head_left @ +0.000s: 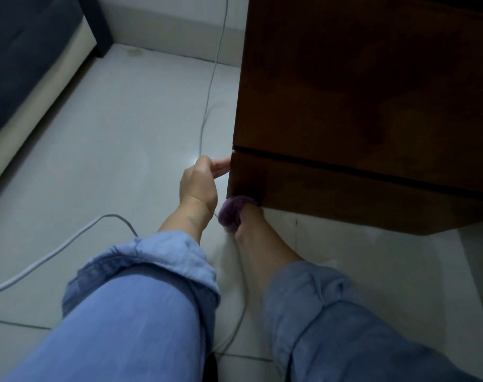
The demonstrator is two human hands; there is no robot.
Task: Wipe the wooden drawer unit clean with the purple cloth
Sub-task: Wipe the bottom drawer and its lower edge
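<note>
The dark wooden drawer unit (359,106) fills the upper right, seen from above, with a thin gap between two drawer fronts. My left hand (200,183) rests its fingertips against the unit's left front corner, just below that gap. My right hand (247,224) reaches under the bottom left corner of the unit, its fingers hidden beneath it. The purple cloth (232,210) is bunched in that hand and pressed against the bottom edge of the lowest drawer front.
A grey cable (207,106) runs down the white tiled floor (110,139) left of the unit, and loops past my left arm. A dark sofa with a pale base (27,64) stands at the upper left. My blue sleeves fill the foreground.
</note>
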